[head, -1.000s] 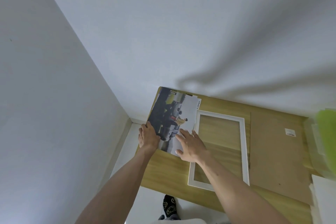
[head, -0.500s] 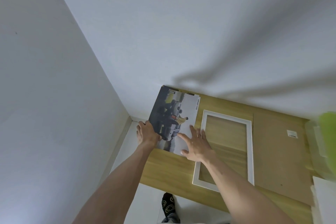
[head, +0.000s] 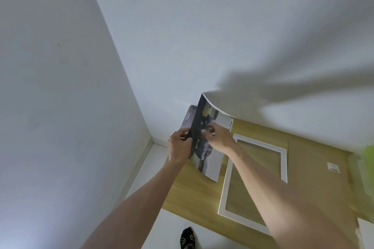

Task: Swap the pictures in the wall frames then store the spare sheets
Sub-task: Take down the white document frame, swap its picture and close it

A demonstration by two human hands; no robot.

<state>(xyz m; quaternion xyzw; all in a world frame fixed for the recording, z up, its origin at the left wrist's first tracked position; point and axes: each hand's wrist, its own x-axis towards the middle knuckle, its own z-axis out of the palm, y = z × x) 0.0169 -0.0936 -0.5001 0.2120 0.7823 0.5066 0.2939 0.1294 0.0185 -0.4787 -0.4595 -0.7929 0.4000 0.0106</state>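
Picture sheet (head: 210, 154), flat on the table (head: 194, 194) beside the white frame (head: 283, 164) a second ago, is now lifting clear and curling at its top. Left hand (head: 179, 147) is pinching its left edge; right hand (head: 219, 137) is gripping nearer the frame. Another sheet (head: 189, 120) seems to be lying underneath, though blurred. Likely separating prints before loading the frame.
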